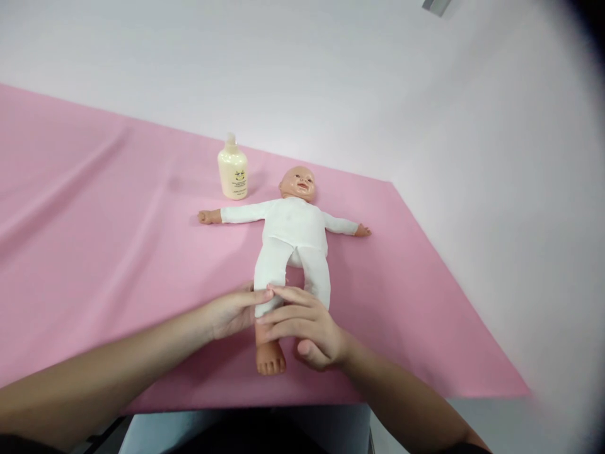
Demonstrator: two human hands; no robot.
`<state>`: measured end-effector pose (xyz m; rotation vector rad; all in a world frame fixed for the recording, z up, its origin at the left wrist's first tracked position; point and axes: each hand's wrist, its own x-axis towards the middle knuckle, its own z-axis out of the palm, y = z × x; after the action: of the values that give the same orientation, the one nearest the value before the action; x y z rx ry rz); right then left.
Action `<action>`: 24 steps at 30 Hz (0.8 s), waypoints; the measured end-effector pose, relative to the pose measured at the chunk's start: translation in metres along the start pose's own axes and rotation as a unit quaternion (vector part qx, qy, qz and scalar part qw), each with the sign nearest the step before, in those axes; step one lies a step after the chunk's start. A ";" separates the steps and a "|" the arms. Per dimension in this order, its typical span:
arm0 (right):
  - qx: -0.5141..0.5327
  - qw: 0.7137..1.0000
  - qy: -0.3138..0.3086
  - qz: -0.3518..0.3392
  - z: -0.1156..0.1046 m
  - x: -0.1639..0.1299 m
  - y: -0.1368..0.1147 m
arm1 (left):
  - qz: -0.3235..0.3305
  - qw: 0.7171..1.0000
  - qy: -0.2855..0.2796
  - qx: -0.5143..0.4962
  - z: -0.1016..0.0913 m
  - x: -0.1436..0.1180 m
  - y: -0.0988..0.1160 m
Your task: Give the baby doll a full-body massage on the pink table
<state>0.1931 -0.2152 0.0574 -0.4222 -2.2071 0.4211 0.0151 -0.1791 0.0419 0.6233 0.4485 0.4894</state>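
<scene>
A baby doll (295,221) with a white cloth body lies on its back, its bare head away from me and its arms spread wide. My left hand (236,310) is closed around its lower leg on the left, thumb on top and the other fingers hidden behind the leg. Over the same leg lies my right hand (307,325), its fingers stretched out and slightly apart across the shin. Below both hands the doll's bare foot (271,359) sticks out towards me. The doll's other foot is hidden behind my right hand.
A pale yellow pump bottle (234,173) stands upright beside the doll's head, above its outstretched arm. Pink cloth (118,252) with some creases covers the table; its front edge is close to me. A white wall (189,57) rises behind.
</scene>
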 end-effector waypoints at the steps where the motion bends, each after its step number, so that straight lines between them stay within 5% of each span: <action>1: 0.000 1.000 0.016 0.014 -0.001 0.000 0.000 | -0.002 1.000 0.024 -0.001 0.000 0.001 0.000; 6: -0.055 0.995 0.052 0.067 -0.007 -0.002 0.007 | 0.017 0.993 0.115 0.021 0.000 0.005 -0.001; 13: -0.189 0.962 -0.174 0.094 -0.033 -0.004 0.028 | 0.034 0.972 0.221 0.076 0.007 0.004 0.003; 17: -0.208 0.940 -0.229 0.142 -0.042 -0.007 0.036 | 0.069 0.960 0.249 0.105 0.010 0.003 0.002; 24: -0.206 0.936 -0.263 0.114 -0.035 -0.007 0.041 | 0.124 0.950 0.271 0.093 0.009 0.007 0.009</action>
<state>0.2314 -0.1769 0.0557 -0.8821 -2.7910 0.1980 0.0222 -0.1725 0.0525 0.7290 0.9532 0.8719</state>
